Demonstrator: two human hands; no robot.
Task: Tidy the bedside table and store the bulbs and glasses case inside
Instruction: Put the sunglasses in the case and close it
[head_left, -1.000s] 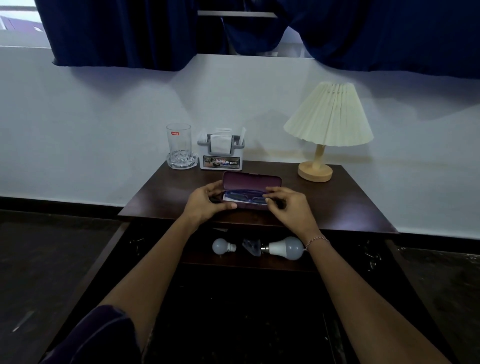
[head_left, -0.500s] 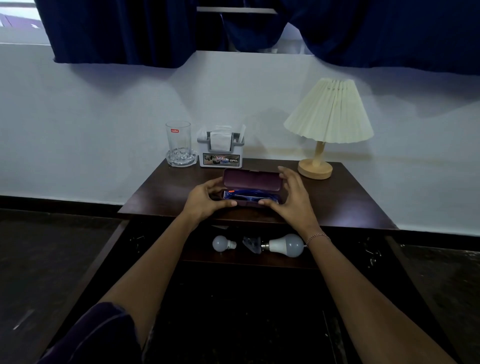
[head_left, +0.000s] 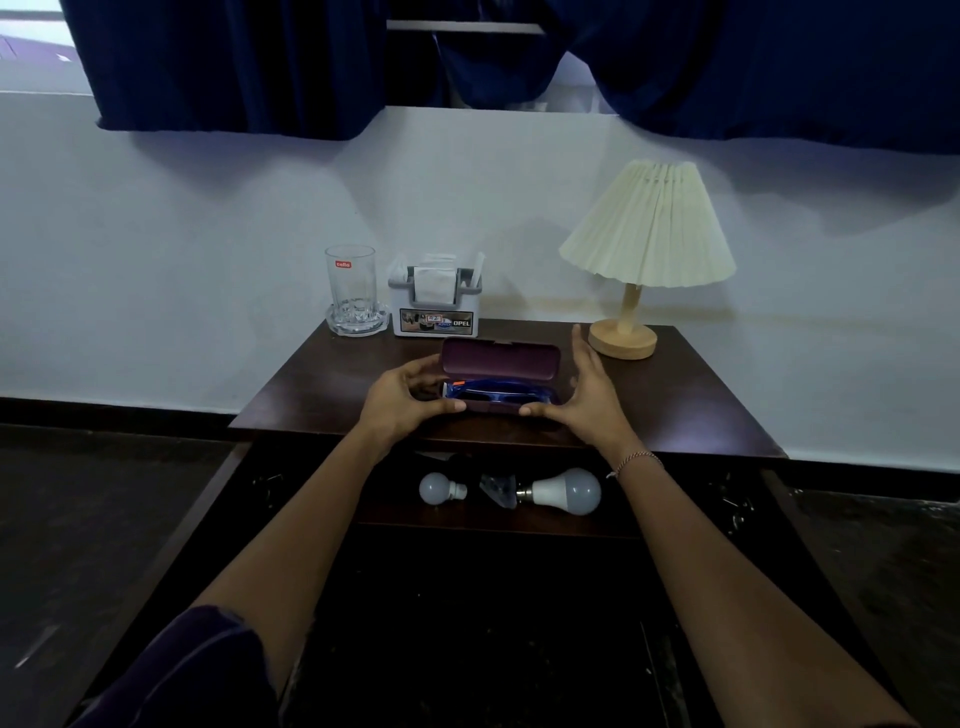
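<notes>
On the worktop (head_left: 675, 395), the right hand (head_left: 587, 400) has left the glasses (head_left: 498, 392), now spread open beside the glasses case (head_left: 501, 361); the left hand (head_left: 400, 400) grips its end. Closing likely follows.

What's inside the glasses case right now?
Blue-framed glasses lie in the open glasses case, lid raised. Its front wall and the glasses cover the floor, so anything beneath them cannot be seen.

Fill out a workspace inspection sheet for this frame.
Surface: dark wooden bedside table.
Job's things: glasses case open on top, blue glasses inside; small bulb and large bulb lying on the shelf below.
Clutter: drinking glass, white organiser box, lamp at the back.
Hands: left hand grips the case's left end; right hand, fingers straight, thumb on its front edge.
Cables: nothing seen.
Surroundings: white wall, dark blue curtains.
</notes>
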